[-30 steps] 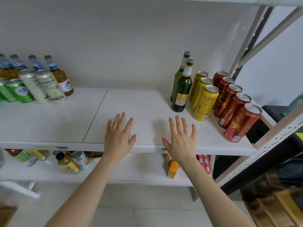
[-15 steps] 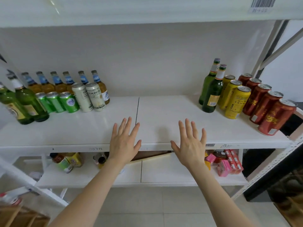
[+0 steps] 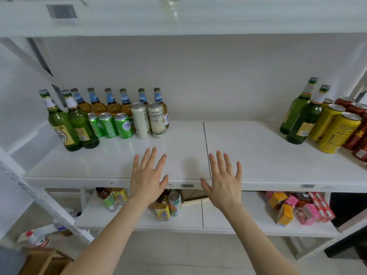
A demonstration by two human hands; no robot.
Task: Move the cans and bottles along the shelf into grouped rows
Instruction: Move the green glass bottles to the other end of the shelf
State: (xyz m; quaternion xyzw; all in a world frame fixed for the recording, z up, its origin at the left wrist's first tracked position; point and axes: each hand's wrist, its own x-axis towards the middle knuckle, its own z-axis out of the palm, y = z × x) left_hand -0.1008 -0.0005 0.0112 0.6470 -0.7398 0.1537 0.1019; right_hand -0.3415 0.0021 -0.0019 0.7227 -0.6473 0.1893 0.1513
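On the white shelf, the left group holds two green bottles, a back row of several amber bottles with blue labels, three green cans and two white cans. At the right end stand two more green bottles, yellow cans and red cans, partly cut off by the frame. My left hand and my right hand hover flat with spread fingers over the shelf's front edge, holding nothing.
A lower shelf carries small juice bottles and pink and orange cartons. An upper shelf board runs overhead. Slanted white frame struts stand at left, with a cardboard box on the floor.
The view has swung left and up, bringing the whole left group of bottles and cans into sight. Both hands stay spread and empty over the shelf's front edge.
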